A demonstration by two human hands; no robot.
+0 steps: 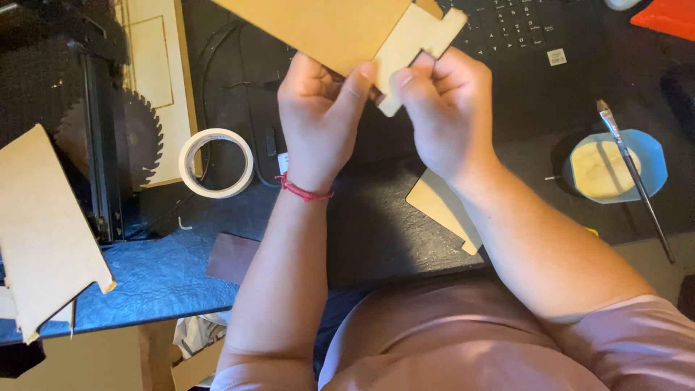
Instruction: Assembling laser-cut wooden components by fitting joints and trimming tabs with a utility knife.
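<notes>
- The dark desk (pixel 391 232) runs across the whole view, its near edge against the person's pink-sleeved front.
- A big tan board (pixel 318 25) is up over the middle of the desk toward the far edge, tilted, its lower corner meeting the left hand.
- Another notched tan panel (pixel 43 224) hangs over the near left corner of the desk.
- Both forearms rise from the near edge and converge, wrists bent inward so the hands almost meet.
- Left hand (pixel 318 119), a red cord at the wrist: thumb up, pressed on the big board's lower edge, fingers curled behind it, pinching the board.
- Right hand (pixel 449 108): thumb and forefinger pinch a smaller pale notched piece (pixel 416 51), held right against the big board's edge.
- A flat tan offcut (pixel 438 203) lies on the desk under the right forearm.
- A blue dish (pixel 651 163) of pale glue sits near the right edge, a brush (pixel 637 177) laid across it.
- A roll of tape (pixel 216 163) lies left of the left wrist.
</notes>
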